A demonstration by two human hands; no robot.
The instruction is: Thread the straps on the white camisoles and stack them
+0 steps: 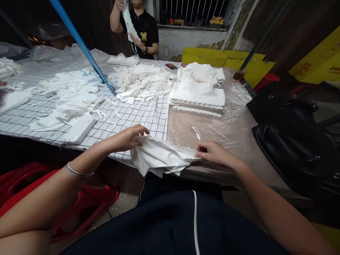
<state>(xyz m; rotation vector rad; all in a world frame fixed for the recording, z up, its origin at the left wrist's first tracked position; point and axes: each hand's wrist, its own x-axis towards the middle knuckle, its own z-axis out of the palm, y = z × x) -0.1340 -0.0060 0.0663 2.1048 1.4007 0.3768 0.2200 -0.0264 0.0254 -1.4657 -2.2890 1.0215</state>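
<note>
Closest to me, the white cloth (162, 156) lies crumpled on the near edge of the table (212, 131), one corner drooping over the rim toward my lap. My left hand (130, 137) is on its left end, fingers curled down with the thumb tucked against the fabric, gripping that edge. My right hand (215, 153) pinches the opposite tip, fingers closed on the cloth's pointed right corner. So the piece runs left to right between my two hands, long axis along the table edge, and both hands are already touching it, the left a little farther up the table than the right.

Just beyond the right hand I see a small white scrap (197, 133) lying alone on the clear plastic sheet (233, 124), apart from the cloth. To the left the checked tablecloth (148, 115) takes over, with a flat white slab (79, 129) resting near its front edge. Nothing sits between my hands.

Farther out, a neat stack of folded white pieces (198, 97) stands right of centre, a loose heap (140, 83) beside it, more scattered pieces (71, 95) to the left, and a blue pole (82, 46) slanting across them. A black bag (297, 141) sits off the right side. At the far end another person (140, 26) holds up a white piece
</note>
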